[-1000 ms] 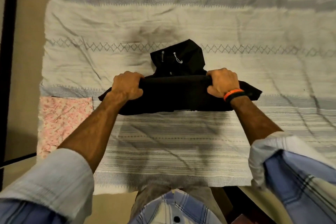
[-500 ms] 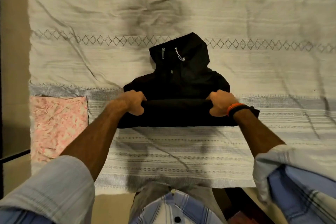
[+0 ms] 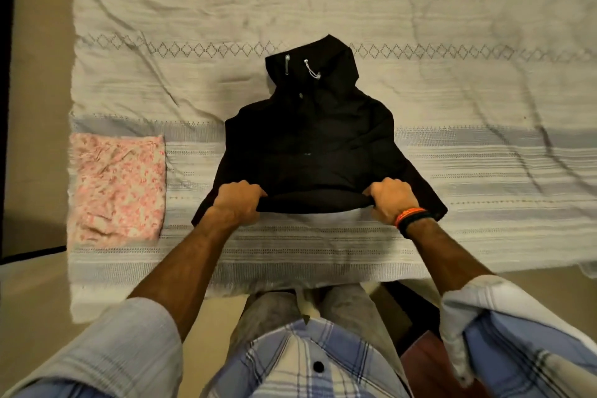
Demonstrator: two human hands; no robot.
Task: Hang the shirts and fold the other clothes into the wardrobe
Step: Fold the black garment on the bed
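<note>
Both our hands clamp the near hem of the black hoodie [image 3: 310, 139]: left hand [image 3: 237, 202] on one corner, right hand [image 3: 392, 197] on the other, fingers curled round the cloth. Beyond our knuckles it lies flat on the bedspread [image 3: 484, 100], hood farthest. It looks soft and floppy; hem corners seem the best hold. Left of our left hand sits a folded pink cloth [image 3: 118, 186]. We see no containers.

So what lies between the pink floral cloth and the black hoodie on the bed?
In the head view, only bare striped bedspread lies between the folded pink floral cloth and the black hoodie; they lie apart, with nothing else in that stretch.
</note>
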